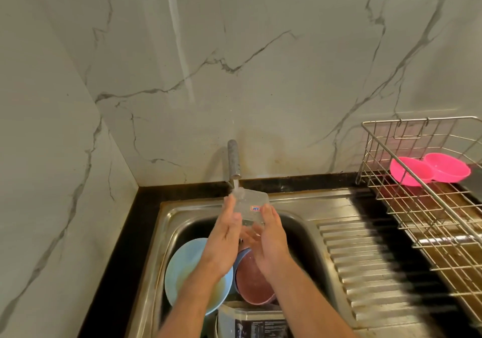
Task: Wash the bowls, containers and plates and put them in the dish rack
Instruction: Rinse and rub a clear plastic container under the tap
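Observation:
Under the running tap [233, 160] I hold a clear plastic container [251, 206] with a small red and blue sticker, tilted over the sink [300, 223]. My left hand [224, 236] holds its left side and my right hand [270, 238] its right side, fingers pointing up along it and thumbs across its near face. Below my wrists lie a light blue plate [180, 272], a brown-red bowl [251, 283] and a clear container with a dark label [247, 322]. Two pink bowls [430, 170] sit in the wire dish rack [417, 207] at the right.
A ribbed steel drainboard [365, 259] lies between the sink and the rack. A black counter edge [122, 246] borders the sink on the left and back. Marble-patterned walls close off the left and rear.

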